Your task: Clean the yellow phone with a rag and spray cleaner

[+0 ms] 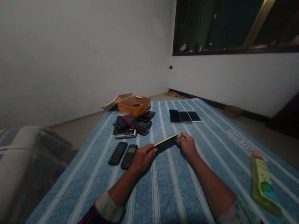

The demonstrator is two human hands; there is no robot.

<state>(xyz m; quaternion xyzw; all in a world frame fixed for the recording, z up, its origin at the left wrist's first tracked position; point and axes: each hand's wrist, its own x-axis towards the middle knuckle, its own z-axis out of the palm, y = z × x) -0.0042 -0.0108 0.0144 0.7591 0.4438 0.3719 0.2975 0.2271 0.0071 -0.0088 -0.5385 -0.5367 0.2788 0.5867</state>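
Observation:
Between my hands is a dark-screened smartphone (166, 145) with a yellow-green edge, tilted above the cloth. My left hand (144, 158) grips its left end, thumb on the screen side. At the other end, my right hand (187, 145) pinches a small pale cloth (178, 138) against the phone's corner. Two black keypad phones, one (117, 153) farther left and one (129, 156) beside my left wrist, lie next to each other. Beyond them is a pile of several phones (133, 123), one with a pink frame. Three smartphones (185, 116) lie in a row behind my right hand.
An open orange cardboard box (134, 107) stands behind the phone pile. A bottle of yellow-green liquid (264, 183) lies on the right side of the blue striped tablecloth (163, 196). To the left is a covered, pale piece of furniture (25, 174). White walls and a window (233, 25) rise behind.

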